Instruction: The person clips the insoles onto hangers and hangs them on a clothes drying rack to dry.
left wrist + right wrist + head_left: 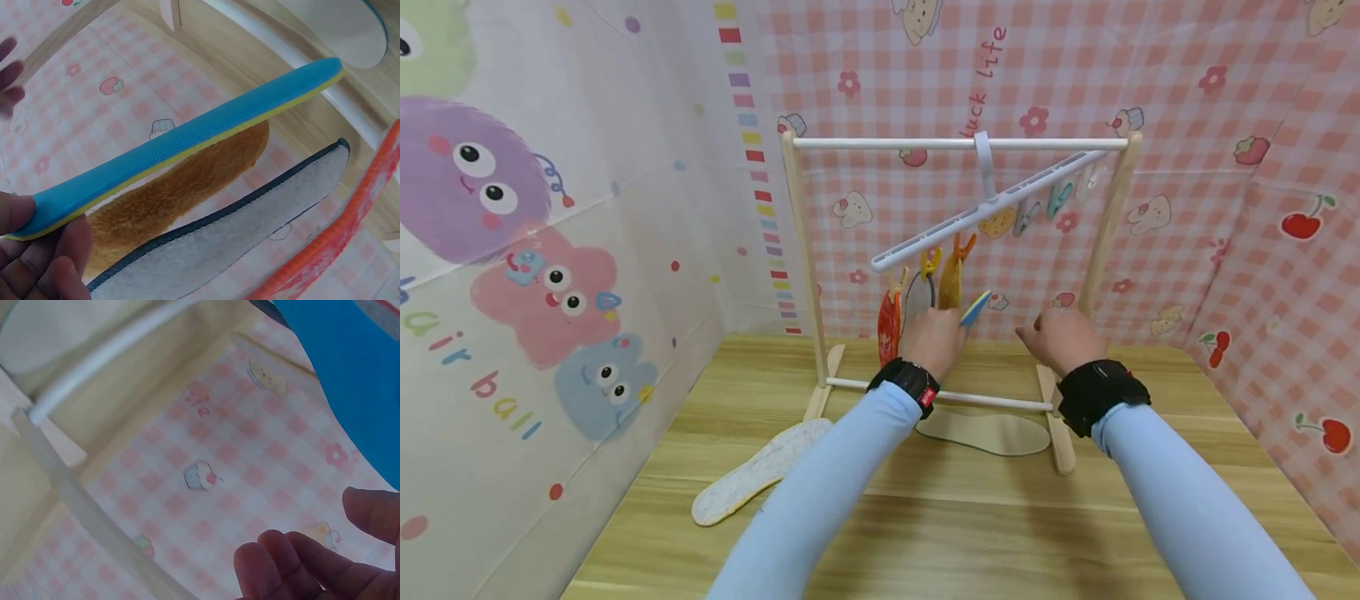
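Left wrist view shows the left hand (37, 250) pinching one end of the blue insole (187, 140), held up before the drying rack (805, 250), a light, bendy foam piece best gripped by its edge, while the right hand (1060, 337) hovers loosely curled, empty, nearby.

The wooden rack (808, 275) boxes the work in: 2 uprights, a white top bar (887, 143) and a low white crossbar (992, 402) near the tabletop (925, 517). The tilted clip hanger (992, 208) cuts diagonally through the frame. Under its lower end hang 3 insoles, orange (889, 327), grey (917, 300) and brown (950, 283), crowding the left half. The right half of the frame, under the raised end, stays open. 2 insoles (760, 471) (992, 433) lie flat on the tabletop.
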### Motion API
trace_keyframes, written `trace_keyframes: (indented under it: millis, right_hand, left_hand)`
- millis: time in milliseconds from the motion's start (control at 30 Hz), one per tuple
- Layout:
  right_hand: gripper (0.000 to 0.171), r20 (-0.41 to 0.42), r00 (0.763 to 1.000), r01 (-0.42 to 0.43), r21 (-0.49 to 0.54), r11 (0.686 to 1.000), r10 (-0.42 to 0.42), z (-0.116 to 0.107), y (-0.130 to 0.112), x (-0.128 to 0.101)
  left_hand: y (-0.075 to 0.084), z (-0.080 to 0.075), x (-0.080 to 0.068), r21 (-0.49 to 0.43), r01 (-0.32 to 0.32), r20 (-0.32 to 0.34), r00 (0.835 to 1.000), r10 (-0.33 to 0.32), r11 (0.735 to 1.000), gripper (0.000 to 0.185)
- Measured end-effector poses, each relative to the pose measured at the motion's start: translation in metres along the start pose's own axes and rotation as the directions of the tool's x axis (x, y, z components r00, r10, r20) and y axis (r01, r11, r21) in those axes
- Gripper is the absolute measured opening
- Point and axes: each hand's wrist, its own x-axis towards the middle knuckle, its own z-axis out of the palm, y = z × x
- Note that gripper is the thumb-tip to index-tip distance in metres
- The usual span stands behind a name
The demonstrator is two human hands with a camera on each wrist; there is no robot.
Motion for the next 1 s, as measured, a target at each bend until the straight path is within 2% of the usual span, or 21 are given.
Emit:
trace_keyframes:
  millis: [267,500,633,800,1000]
  right_hand:
    - [0.047,-0.121,0.993,0.012,-0.019,1.0,-0.015,-0.025,-0.007,0.021]
    - [0.053,-0.206,0.979,-0.007,0.012,1.0,0.01,-0.04,-0.01,0.041]
    - [0.051,-0.226,0.974,-0.015,0.033,0.999,0.022,-0.048,-0.012,0.051]
    - [0.057,-0.233,0.972,-0.028,0.069,0.997,0.044,-0.054,-0.013,0.065]
    - [0.064,-0.222,0.965,-0.1,0.169,0.98,0.136,-0.058,-0.013,0.081]
  left_hand:
    - [0.008,-0.002,0.01,0.013,-0.001,-0.026,1.0,0.002,1.0,0.029]
    - [0.018,-0.002,0.02,0.054,0.039,-0.054,0.998,-0.036,0.998,0.034]
    - [0.021,-0.003,0.026,0.048,0.058,-0.054,0.997,-0.055,0.997,0.036]
    - [0.024,-0.002,0.033,0.032,0.065,-0.099,0.993,-0.062,0.997,0.032]
    - [0.029,0.001,0.035,0.046,0.097,-0.117,0.989,-0.091,0.994,0.034]
